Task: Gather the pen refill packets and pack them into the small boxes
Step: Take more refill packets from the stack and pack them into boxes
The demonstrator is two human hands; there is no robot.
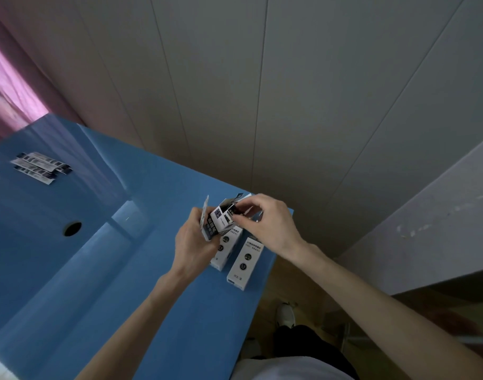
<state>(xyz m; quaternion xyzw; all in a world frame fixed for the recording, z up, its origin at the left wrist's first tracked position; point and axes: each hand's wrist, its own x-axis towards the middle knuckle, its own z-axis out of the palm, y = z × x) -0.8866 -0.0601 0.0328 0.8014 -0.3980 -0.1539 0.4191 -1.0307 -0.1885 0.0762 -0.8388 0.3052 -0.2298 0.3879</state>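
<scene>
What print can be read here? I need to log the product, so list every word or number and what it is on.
"0.5": in a dark circle on the white box lying nearest the table's edge.
Other print on that box: too blurred.
Box beside it: blurred.
Held box, gripped by left hand and right hand: unreadable.
Refill packets: too small.

Blue table (103, 270) with a round hole (72, 228), pink curtain (7, 86), panelled wall (262, 91).
</scene>
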